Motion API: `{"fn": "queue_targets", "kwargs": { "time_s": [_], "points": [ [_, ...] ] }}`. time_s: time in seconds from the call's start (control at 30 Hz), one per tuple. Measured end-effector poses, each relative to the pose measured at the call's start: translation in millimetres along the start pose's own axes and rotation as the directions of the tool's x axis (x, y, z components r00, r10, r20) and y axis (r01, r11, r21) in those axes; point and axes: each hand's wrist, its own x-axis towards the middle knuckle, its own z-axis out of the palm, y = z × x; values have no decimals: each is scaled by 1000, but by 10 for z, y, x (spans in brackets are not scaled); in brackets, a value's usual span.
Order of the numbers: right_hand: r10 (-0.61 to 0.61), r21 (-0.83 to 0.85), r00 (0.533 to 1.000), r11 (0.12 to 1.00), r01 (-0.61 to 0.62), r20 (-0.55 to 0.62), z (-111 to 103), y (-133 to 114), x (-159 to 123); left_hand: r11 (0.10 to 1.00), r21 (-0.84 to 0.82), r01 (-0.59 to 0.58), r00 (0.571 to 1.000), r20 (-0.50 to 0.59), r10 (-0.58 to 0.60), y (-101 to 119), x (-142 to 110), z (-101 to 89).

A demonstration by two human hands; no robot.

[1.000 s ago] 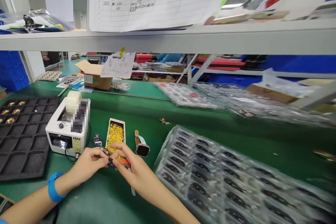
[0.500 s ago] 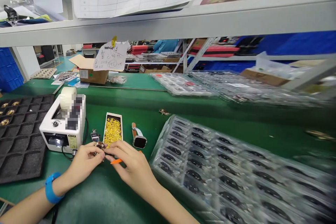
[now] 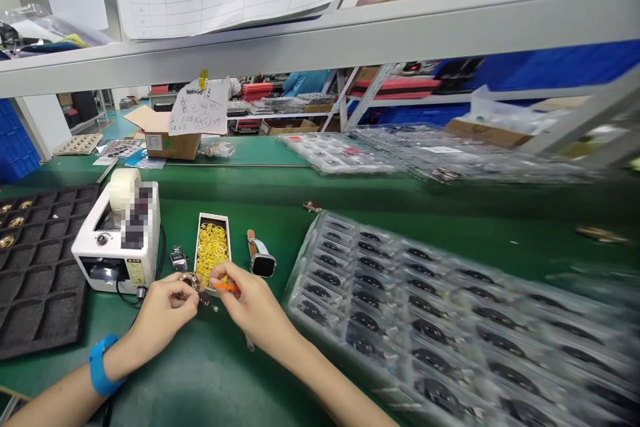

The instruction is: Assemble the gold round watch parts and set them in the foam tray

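Observation:
My left hand [image 3: 167, 307] is closed, its thumb and fingers pinching a small shiny metal watch case [image 3: 190, 280]. A small dark piece [image 3: 207, 300] shows just right of the case; whether it is joined to it I cannot tell. My right hand [image 3: 253, 303] is closed on a slim orange tool [image 3: 226, 286], with its fingertips at the near edge of a white box [image 3: 229, 230]. Yellow rings [image 3: 211, 250] fill that box. A tally counter [image 3: 179, 258] stands beyond my left hand, and a smartwatch [image 3: 263, 265] lies right of the box.
A tape dispenser [image 3: 120, 240] and a black foam tray [image 3: 45, 307] with gold round parts stand on the left. Stacked clear blister trays [image 3: 400, 307] of dark parts cover the right. A metal piece [image 3: 312, 207] lies behind them. A shelf beam [image 3: 320, 40] crosses above.
My right hand has moved away from the watch case to the right and up to the box of yellow rings. My left hand keeps the case in nearly the same spot.

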Motion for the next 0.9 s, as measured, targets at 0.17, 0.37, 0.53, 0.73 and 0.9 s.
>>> {"fn": "queue_targets", "kwargs": {
  "time_s": [0.17,0.37,0.53,0.73,0.9],
  "points": [
    [14,-228,989,973,-48,-150,-127,151,96,993,-112,48,999,8,-47,-38,31,-5],
    [-87,-498,977,867,-22,-196,-205,197,120,951,-268,151,988,5,-156,1,41,-11],
    [-322,-548,924,821,164,-206,-212,127,55,905,-368,215,974,13,-226,40,35,-4],
    [-699,-648,687,619,443,-198,21,-101,-144,858,-471,206,967,-35,-252,52,22,17],
    [-778,-718,616,499,485,-125,190,-119,-196,853,-485,192,975,-7,-224,44,4,36]
  ]
}}
